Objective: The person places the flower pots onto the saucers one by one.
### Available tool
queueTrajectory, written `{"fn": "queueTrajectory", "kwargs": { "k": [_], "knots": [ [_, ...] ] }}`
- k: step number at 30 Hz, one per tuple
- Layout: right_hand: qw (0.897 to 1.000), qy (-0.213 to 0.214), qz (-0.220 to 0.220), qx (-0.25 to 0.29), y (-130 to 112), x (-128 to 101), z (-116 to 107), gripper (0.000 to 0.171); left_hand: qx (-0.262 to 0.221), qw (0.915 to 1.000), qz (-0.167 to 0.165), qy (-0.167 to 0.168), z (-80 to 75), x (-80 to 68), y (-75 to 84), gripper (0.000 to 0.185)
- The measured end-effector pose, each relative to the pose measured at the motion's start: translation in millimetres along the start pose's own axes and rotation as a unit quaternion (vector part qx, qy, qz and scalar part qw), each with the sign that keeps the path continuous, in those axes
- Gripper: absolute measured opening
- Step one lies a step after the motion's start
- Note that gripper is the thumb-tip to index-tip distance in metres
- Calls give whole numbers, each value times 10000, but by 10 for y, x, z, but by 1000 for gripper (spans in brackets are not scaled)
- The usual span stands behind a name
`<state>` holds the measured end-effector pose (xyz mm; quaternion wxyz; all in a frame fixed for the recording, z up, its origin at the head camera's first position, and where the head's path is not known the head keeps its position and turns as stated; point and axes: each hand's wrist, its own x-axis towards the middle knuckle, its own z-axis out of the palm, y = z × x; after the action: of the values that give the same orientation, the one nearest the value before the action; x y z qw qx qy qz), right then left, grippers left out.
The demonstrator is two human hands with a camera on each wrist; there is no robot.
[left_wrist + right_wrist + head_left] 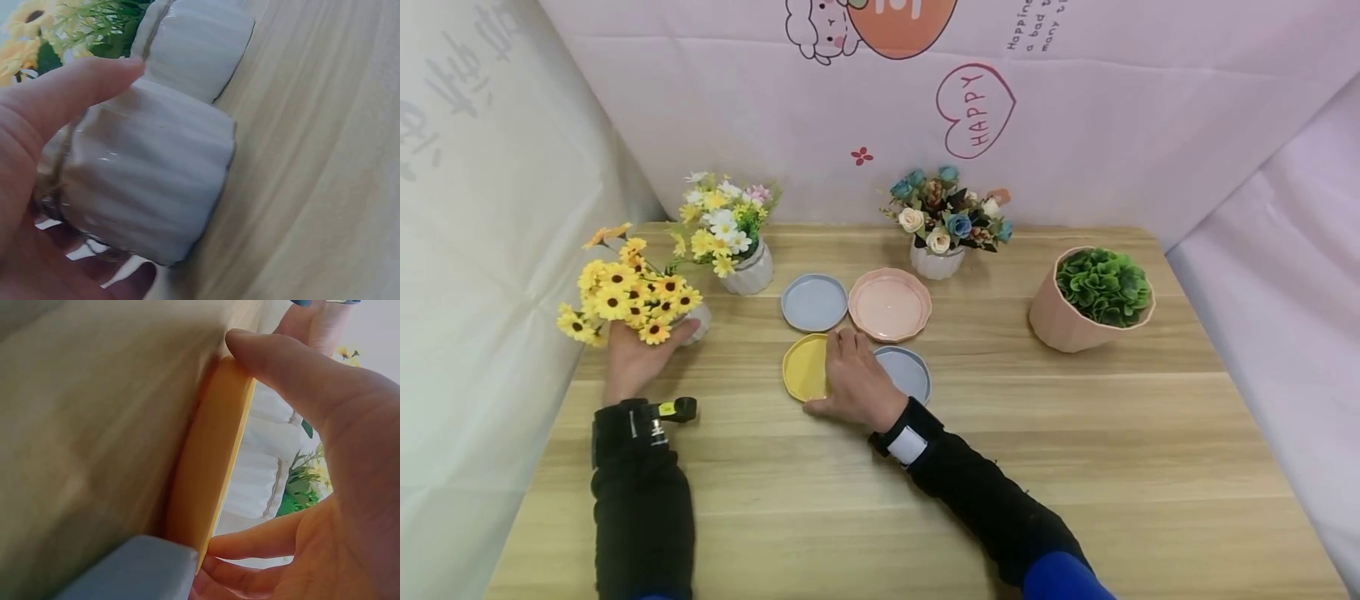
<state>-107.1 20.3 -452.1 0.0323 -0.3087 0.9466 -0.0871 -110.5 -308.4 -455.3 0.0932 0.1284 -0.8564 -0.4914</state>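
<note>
My left hand [636,358] grips a ribbed white pot [150,169] of yellow daisy-like flowers [625,292] at the table's left. In the left wrist view the thumb lies over the pot's upper side and the fingers curl beneath. With thumb and fingers at opposite edges, my right hand [859,379] holds a yellow saucer [802,371], partly hidden under it in the head view. Right of it lies a grey-blue saucer [907,373], partly covered by the hand. Behind are another grey-blue saucer [814,302] and a larger pink saucer [891,305].
White and yellow flowers in a white pot [751,271] stand at the back left. Blue and cream roses fill a white pot [937,262] at the back. On the right is a pink pot [1063,321] with a green plant. Cloth [760,108] hangs behind the wooden table [1112,467].
</note>
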Motion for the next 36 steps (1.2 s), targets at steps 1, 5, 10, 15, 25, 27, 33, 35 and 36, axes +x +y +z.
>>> {"fn": "queueTrajectory", "kwargs": {
  "k": [1,5,10,15,25,27,33,35,36],
  "knots": [
    [10000,-13,9,-4,-2,1,-3,115,-87,9999,-13,98,18,3,-4,91],
    [10000,-18,35,2,1,7,-17,114,-418,9983,96,397,80,27,-26,86],
    [9998,-55,32,183,22,8,-27,113,-525,9966,251,587,103,48,-41,83],
    [9991,-146,12,399,35,-2,-35,111,-544,9968,137,569,105,53,-52,81],
    [9984,-257,20,496,34,-1,-21,112,-404,9982,157,402,49,53,-40,85],
    [9984,-278,17,501,33,4,-19,112,-407,9986,171,308,29,50,-44,88],
    [9983,-307,15,487,31,8,-19,111,-177,9997,48,-139,-52,49,-59,100],
    [9985,-294,-7,470,33,7,-17,111,-70,9994,38,-336,-77,51,-64,101],
    [9985,-282,-23,458,34,7,-17,111,-64,9990,40,-437,-87,50,-68,102]
  ]
}}
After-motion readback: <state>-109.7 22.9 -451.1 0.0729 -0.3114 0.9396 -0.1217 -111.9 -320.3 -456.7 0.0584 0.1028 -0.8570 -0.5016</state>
